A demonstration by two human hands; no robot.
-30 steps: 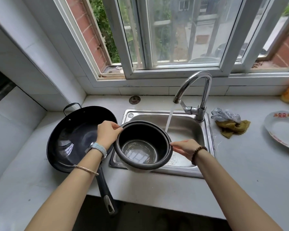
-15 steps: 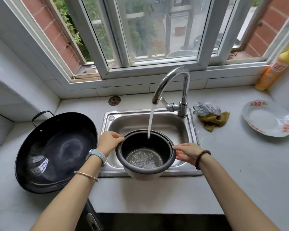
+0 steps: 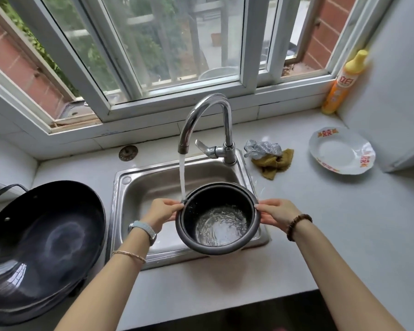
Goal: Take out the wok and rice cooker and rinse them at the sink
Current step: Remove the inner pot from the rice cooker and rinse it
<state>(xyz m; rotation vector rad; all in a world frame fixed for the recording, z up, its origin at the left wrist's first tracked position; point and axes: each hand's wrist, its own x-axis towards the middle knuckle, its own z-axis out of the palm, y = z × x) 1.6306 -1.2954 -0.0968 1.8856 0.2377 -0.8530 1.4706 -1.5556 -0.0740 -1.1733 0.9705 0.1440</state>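
The left hand [image 3: 161, 212] and the right hand [image 3: 276, 213] hold the rice cooker pot [image 3: 227, 194] over the sink [image 3: 153, 187], each grip pinching the rim on its own side. Water [image 3: 182, 177] from the tap [image 3: 208, 108] strikes the pot's far left edge (a shallow pool swirls inside). The wok [image 3: 43, 247] sits on the tabletop [image 3: 344, 223], left of the sink.

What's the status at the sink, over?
Left hand, right hand grip rice cooker pot by its rim, over sink. Faucet running, water pooled inside. Wok on counter, left of sink. Nothing blocking.
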